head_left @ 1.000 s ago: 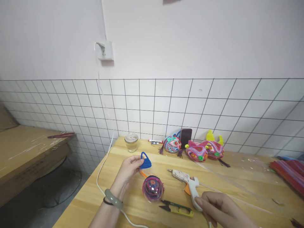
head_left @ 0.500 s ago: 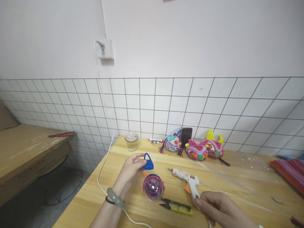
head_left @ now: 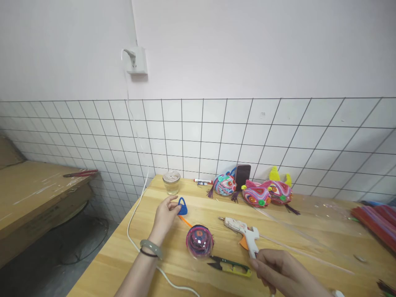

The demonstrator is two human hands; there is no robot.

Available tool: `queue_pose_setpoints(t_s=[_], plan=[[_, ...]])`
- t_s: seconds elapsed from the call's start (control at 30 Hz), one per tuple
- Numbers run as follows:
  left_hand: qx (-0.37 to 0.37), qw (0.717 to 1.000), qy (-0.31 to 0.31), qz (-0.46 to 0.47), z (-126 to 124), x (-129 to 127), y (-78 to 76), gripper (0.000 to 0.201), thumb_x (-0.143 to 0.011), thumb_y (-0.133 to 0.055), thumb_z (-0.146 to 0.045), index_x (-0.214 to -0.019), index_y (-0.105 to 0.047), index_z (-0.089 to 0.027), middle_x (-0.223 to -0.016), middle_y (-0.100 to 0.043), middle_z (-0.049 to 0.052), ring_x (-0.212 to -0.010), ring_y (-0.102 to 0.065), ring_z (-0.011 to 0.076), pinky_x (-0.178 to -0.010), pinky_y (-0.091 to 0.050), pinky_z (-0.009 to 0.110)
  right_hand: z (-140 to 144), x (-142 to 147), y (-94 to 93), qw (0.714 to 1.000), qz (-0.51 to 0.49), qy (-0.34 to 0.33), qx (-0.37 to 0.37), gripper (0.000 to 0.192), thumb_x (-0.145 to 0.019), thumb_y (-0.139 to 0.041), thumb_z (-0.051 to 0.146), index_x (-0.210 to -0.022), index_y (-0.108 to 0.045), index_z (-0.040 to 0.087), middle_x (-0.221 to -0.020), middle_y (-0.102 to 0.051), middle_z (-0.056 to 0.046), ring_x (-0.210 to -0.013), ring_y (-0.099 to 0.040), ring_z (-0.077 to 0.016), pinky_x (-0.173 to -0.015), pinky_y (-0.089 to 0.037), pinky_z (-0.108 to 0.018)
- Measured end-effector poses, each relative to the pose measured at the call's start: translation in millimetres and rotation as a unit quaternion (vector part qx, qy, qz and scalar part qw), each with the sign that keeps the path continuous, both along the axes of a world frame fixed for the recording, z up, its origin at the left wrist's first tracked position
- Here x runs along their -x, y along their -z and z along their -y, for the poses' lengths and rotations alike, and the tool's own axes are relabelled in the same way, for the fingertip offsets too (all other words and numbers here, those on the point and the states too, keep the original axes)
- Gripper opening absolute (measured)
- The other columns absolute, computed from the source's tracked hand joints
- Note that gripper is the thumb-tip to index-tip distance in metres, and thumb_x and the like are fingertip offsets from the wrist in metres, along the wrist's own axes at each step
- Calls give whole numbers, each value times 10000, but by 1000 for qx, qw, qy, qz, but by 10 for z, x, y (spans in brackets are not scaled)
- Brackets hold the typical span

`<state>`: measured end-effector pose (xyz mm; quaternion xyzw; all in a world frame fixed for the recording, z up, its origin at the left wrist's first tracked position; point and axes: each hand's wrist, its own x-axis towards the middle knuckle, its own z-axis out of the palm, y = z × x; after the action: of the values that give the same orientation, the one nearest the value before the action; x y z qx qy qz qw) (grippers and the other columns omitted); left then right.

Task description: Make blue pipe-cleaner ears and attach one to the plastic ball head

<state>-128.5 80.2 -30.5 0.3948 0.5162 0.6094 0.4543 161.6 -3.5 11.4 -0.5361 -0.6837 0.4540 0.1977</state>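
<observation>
Head view showed the left hand (head_left: 164, 215) pinching a small blue fuzzy-wire triangle (head_left: 182, 206), seemingly light, soft and best held by its edge, while the right hand (head_left: 280, 273) gripped the white glue gun (head_left: 244, 233) by its handle.

We are sitting in a craft workshop: a pale wooden table (head_left: 309, 247) is carrying a white glue gun (head_left: 244, 233), small yellow-handled snips (head_left: 230, 267) and colourful pipe-cleaner animal figures (head_left: 256, 194).

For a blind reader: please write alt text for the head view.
A left hand holds a blue triangle over a wooden table; the right hand grips a glue gun. A ball lies between them.
</observation>
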Motion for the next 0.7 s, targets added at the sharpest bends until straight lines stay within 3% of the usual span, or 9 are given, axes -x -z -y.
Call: queue_pose_setpoints(t_s=[0.23, 0.7], plan=[[23, 1000, -10, 6, -66, 54, 136, 426, -493, -743, -133, -882, -568, -127, -567, -650, -2, -563, -626, 161, -613, -471, 274, -10, 1, 20, 1000, 5, -9, 3, 430, -779, -445, 552, -567, -462, 178, -507, -457, 31, -498, -470, -117, -496, -351, -212], [82, 995, 20, 62, 44, -30, -47, 425, -542, -751, -169, -918, -555, -160, -689, -652, 16, -605, -639, 154, -500, -487, 224, -61, -66, -21, 1000, 20, 0, -5, 446, -758, -449, 579, -535, -433, 194, -489, -460, 28, -494, -477, -118, -484, -366, -210]])
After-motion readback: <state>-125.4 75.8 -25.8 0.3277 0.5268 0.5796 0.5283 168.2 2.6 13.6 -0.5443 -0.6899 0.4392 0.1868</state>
